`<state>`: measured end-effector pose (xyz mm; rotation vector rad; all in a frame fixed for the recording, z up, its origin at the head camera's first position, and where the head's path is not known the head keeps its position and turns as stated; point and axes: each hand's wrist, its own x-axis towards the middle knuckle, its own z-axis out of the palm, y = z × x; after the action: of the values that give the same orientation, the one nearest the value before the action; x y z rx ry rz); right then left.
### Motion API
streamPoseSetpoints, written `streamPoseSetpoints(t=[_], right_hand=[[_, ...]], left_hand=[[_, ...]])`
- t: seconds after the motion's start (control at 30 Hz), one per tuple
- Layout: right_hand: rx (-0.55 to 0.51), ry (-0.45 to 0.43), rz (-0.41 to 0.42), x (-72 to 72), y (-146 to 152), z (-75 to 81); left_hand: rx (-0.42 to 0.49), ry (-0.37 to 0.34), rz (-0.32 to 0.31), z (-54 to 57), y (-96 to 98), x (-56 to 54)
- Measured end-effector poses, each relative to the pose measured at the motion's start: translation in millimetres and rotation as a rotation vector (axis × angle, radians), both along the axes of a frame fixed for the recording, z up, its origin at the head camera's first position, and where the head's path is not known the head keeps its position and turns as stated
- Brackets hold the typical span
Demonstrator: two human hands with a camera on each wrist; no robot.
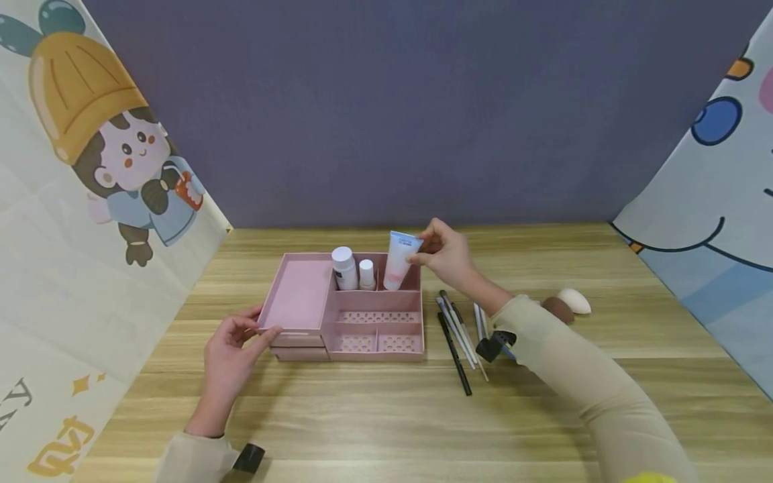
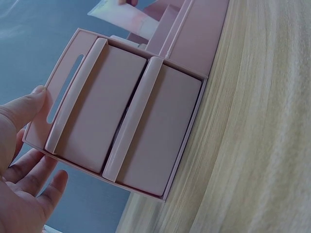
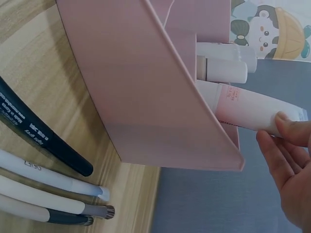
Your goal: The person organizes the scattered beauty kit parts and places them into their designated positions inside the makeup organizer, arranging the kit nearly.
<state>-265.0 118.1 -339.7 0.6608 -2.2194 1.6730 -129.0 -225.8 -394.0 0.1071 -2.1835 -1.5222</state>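
Note:
A pink desktop organizer [image 1: 298, 292] with two drawers [image 2: 102, 111] stands on the wooden table. My left hand [image 1: 232, 349] grips its front left corner, thumb on the front edge and fingers along the side. The right hand [image 1: 447, 255] pinches a squeeze tube [image 1: 401, 258], white and pink with a light blue end, near its flat end. The tube leans, cap end down, inside the back right compartment, where the organizer's wall hides its lower part in the right wrist view. Left of it, a white bottle [image 1: 345, 268] and a smaller white-capped bottle [image 1: 366, 275] stand in the neighbouring compartment.
Makeup brushes [image 1: 461, 329] and a black pencil-like stick [image 1: 454, 352] lie right of the organizer. A brown sponge [image 1: 558, 310] and a white sponge [image 1: 575, 301] sit farther right, beyond the right forearm. A dark panel [image 1: 423, 114] rises behind the table.

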Motion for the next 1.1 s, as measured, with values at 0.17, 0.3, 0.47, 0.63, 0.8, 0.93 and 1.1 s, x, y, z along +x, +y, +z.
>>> streamPoseSetpoints(t=[0.17, 0.3, 0.47, 0.63, 0.8, 0.93, 1.1], right_hand=[[0.029, 0.017, 0.004, -0.2, -3, -2.7], [0.034, 0.023, 0.009, -0.9, -6, -5.6], [0.035, 0.007, 0.016, -0.9, -10, -7.7], [0.03, -0.059, 0.016, 1.2, -13, -7.8], [0.019, -0.127, 0.026, 0.5, -14, -9.9], [0.023, -0.153, 0.041, -0.5, -15, -12.4], [0.025, -0.147, 0.076, -0.1, -16, -14.8]], left_hand=[[-0.001, 0.001, 0.003, 0.7, 0.4, -0.1], [-0.003, -0.002, 0.001, 1.3, 0.5, 0.1], [0.005, -0.005, -0.005, 1.9, 0.5, 0.5], [0.012, -0.006, -0.007, 2.1, 0.6, 1.6], [0.007, -0.013, -0.007, 2.4, 0.5, 2.1], [0.001, -0.026, -0.01, 3.0, 0.1, 2.8], [-0.005, -0.033, -0.013, 3.5, 0.1, 2.9]])
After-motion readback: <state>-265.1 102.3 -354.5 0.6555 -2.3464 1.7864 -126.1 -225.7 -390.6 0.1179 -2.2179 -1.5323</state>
